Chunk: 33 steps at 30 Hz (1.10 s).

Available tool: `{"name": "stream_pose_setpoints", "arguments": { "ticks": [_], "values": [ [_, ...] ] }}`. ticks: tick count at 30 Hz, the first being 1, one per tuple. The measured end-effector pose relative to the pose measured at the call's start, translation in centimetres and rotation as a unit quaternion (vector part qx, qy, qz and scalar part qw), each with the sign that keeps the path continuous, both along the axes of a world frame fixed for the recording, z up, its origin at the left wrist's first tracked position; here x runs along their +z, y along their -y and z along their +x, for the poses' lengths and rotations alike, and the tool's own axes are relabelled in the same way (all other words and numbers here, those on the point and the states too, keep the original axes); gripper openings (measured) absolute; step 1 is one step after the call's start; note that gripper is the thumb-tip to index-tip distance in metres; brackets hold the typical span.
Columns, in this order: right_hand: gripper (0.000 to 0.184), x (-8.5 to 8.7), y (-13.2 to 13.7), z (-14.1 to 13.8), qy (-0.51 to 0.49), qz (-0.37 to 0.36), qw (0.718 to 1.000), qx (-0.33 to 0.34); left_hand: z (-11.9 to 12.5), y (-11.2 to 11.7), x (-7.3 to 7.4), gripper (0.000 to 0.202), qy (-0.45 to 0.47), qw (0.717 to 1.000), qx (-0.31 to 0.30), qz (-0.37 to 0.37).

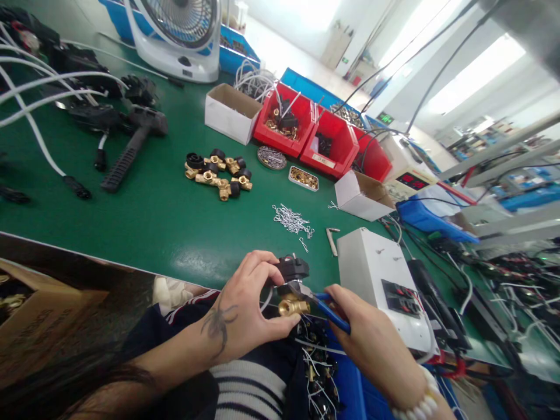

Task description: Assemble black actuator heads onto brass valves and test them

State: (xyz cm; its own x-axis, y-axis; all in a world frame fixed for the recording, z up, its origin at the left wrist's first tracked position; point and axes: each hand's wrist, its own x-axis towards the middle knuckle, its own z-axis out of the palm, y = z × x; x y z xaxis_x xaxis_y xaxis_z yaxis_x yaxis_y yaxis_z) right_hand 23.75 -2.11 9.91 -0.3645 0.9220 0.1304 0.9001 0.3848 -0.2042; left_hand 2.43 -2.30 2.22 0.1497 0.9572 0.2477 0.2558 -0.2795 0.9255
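My left hand (256, 297) grips a brass valve (292, 307) with a black housing (293, 268) on top, its fingers on the housing and its thumb under the brass body. A white cable runs off it. Closed around the blue handles of a pair of pliers (335, 315) is my right hand (365, 326); the plier jaws touch the valve between the housing and the brass. Just beyond, on the green table, lies a pile of small metal cotter pins (291, 220). A bent metal piece (332, 240) rests to their right.
Brass fittings with black caps (221, 175) lie further back. Red bins (286, 119), a white box (231, 114) and a fan (184, 35) stand behind. A grey control box (363, 268) is close on my right. A blue bin (350, 379) of cabled parts sits below the table edge.
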Motion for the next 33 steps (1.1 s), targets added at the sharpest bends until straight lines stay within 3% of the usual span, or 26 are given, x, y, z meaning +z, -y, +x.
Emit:
{"name": "stream_pose_setpoints", "arguments": {
  "ticks": [2,6,8,11,13,16,17,20,22,26,27,28,31,33],
  "values": [
    [0.019,0.16,-0.08,0.04,0.016,-0.008,1.000,0.014,0.08,-0.02,0.01,0.033,-0.007,1.000,0.000,0.006],
    [0.007,0.46,-0.05,0.41,-0.087,0.169,0.975,-0.119,0.13,-0.02,-0.02,0.032,0.008,1.000,0.004,-0.003],
    [0.008,0.28,-0.08,0.52,-0.063,0.143,0.984,-0.088,0.11,0.01,-0.13,0.032,0.012,1.000,0.009,0.002],
    [0.020,0.12,-0.19,0.64,0.028,0.021,0.999,0.019,0.05,0.04,-0.30,0.033,0.008,1.000,0.008,0.000],
    [0.018,0.24,-0.14,0.77,0.015,0.044,0.999,-0.001,0.01,0.03,-0.35,0.033,0.009,1.000,0.006,0.000],
    [0.009,0.21,0.10,0.84,-0.072,0.171,0.976,-0.117,0.04,0.01,-0.36,0.033,0.007,1.000,0.006,0.009],
    [0.008,0.07,0.13,0.79,-0.081,0.180,0.972,-0.125,0.07,0.01,-0.35,0.033,0.004,1.000,0.006,0.010],
    [0.015,-0.32,-0.08,0.52,-0.010,0.065,0.998,-0.025,0.16,0.04,-0.37,0.033,0.000,1.000,0.007,0.014],
    [0.019,-0.16,-0.31,0.47,0.031,0.013,0.999,0.025,0.19,0.08,-0.41,0.034,-0.002,1.000,0.008,0.019],
    [0.009,0.50,-0.26,0.72,-0.066,0.161,0.979,-0.103,0.18,0.16,-0.46,0.034,-0.001,0.999,0.013,0.033],
    [0.008,0.49,-0.18,0.74,-0.078,0.170,0.976,-0.115,0.19,0.18,-0.47,0.034,-0.001,0.999,0.013,0.033],
    [0.007,0.39,-0.11,0.72,-0.075,0.155,0.979,-0.106,0.21,0.19,-0.48,0.034,-0.001,0.999,0.012,0.033],
    [0.015,0.11,-0.05,0.54,0.001,0.037,0.999,0.008,0.26,0.22,-0.49,0.034,-0.004,0.999,0.014,0.029],
    [0.017,0.26,-0.06,0.51,0.023,0.041,0.999,0.014,0.28,0.22,-0.47,0.034,-0.005,0.999,0.015,0.030]
  ]
}}
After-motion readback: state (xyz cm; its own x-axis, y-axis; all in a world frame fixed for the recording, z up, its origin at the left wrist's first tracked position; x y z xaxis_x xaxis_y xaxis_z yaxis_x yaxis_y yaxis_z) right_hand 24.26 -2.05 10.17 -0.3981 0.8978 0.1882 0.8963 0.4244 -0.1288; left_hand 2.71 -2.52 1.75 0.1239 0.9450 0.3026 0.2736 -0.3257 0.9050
